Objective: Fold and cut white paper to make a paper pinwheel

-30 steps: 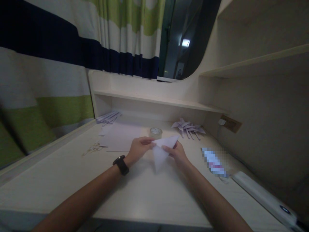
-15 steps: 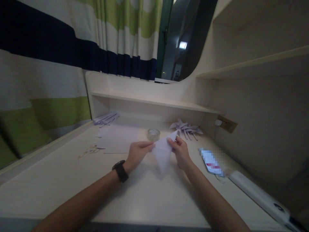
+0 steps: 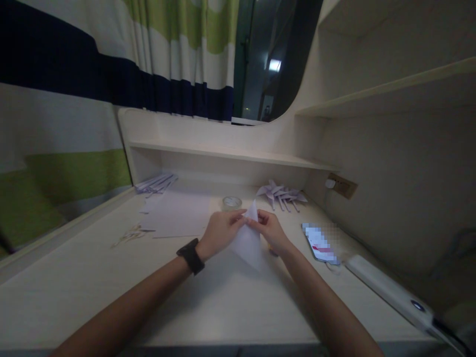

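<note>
Head view. One folded sheet of white paper [image 3: 248, 241]: you hold it just above the middle of the desk [image 3: 223, 297], its upper tip between your two hands and its lower point hanging toward the desk surface.

Your left hand [image 3: 220, 230]: fingers closed, pinching the paper's upper edge from the left; one dark watch [image 3: 191, 256] on that wrist.

Your right hand [image 3: 272, 231]: fingers closed, pinching the same upper tip from the right, fingertips nearly meeting those of the left.

One roll of clear tape [image 3: 231, 203]: on the desk just behind your hands.

One flat sheet [image 3: 178, 215]: lying left of the tape.

One cluster of paper pinwheels [image 3: 280, 194]: at the back right; how many, you cannot tell.

One bundle of folded strips [image 3: 156, 183]: back left corner.

One white bar-shaped device [image 3: 390, 291]: at the right edge.
</note>
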{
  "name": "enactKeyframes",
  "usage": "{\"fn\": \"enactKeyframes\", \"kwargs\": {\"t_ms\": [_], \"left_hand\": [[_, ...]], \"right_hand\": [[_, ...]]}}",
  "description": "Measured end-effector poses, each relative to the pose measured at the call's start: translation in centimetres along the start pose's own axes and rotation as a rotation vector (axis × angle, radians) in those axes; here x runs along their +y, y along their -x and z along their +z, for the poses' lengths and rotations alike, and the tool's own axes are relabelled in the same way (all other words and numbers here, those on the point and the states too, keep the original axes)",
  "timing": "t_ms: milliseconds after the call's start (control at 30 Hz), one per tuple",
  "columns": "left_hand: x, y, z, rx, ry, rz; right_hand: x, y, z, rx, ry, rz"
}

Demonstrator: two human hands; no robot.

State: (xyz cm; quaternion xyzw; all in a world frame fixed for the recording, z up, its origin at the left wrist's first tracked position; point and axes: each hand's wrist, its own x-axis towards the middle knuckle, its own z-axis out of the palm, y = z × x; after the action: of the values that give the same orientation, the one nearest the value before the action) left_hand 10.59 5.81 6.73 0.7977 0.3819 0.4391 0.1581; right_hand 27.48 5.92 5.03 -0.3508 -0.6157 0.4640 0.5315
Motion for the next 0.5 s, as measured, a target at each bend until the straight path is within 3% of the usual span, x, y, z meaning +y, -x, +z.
{"fn": "enactKeyframes", "kwargs": {"t_ms": [167, 367, 500], "left_hand": [[0.0, -1.1, 1.2, 0.132, -0.017, 0.074], [0.4, -2.1, 1.6, 0.255, 0.191, -0.036], [0.1, -2.4, 1.2, 0.284, 0.193, 0.084]], "right_hand": [[0.2, -0.3, -0.2, 0.022, 0.037, -0.036], [-0.6, -0.5, -0.4, -0.012, 0.062, -0.048], [-1.8, -1.7, -0.2, 0.089, 0.024, -0.15]]}}
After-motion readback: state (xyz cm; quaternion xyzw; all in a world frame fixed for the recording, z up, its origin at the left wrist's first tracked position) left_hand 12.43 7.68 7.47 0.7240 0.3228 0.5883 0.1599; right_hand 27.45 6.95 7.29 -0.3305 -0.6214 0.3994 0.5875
